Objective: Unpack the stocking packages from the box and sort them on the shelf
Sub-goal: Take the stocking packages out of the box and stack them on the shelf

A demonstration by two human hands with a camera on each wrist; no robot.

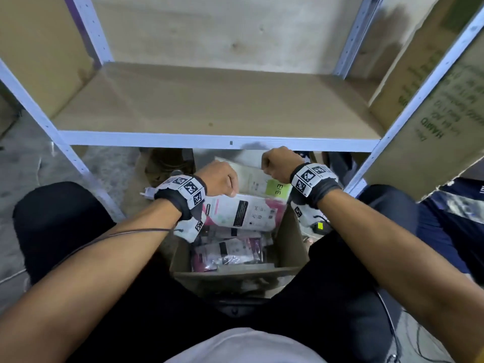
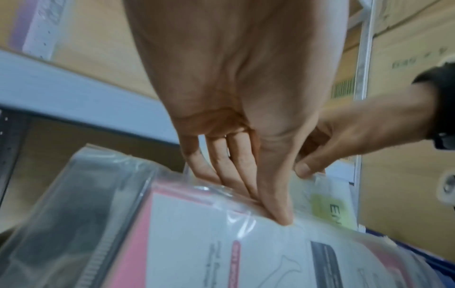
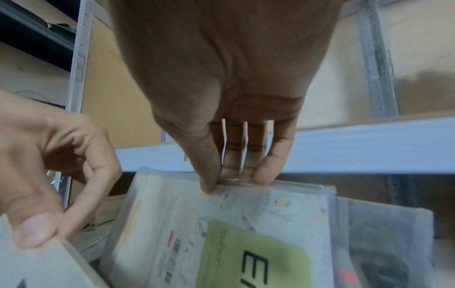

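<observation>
Pinching one plastic-wrapped pink stocking package [image 1: 243, 210] and one green-labelled package [image 1: 262, 179], both hands are lifting; wooden shelf [image 1: 209, 106] bare, cardboard box [image 1: 288, 239] still stocked.

Sitting on the floor [image 1: 23, 158] just below the shelf [image 1: 209, 106]: open cardboard box [image 1: 288, 239], holding stocking packages [image 1: 230, 254].

I am in a stockroom or warehouse. In front of me stands a metal rack [image 1: 86, 27] with pale perforated uprights and a bare wooden shelf [image 1: 209, 106]. Big cardboard cartons [image 1: 432, 106] with printed labels lean at the right, and another fills the left bay. The floor [image 1: 31, 158] at the left is rough grey concrete. Near me an open box [image 1: 288, 231] holds sealed retail packs [image 1: 235, 247] with barcodes.
</observation>
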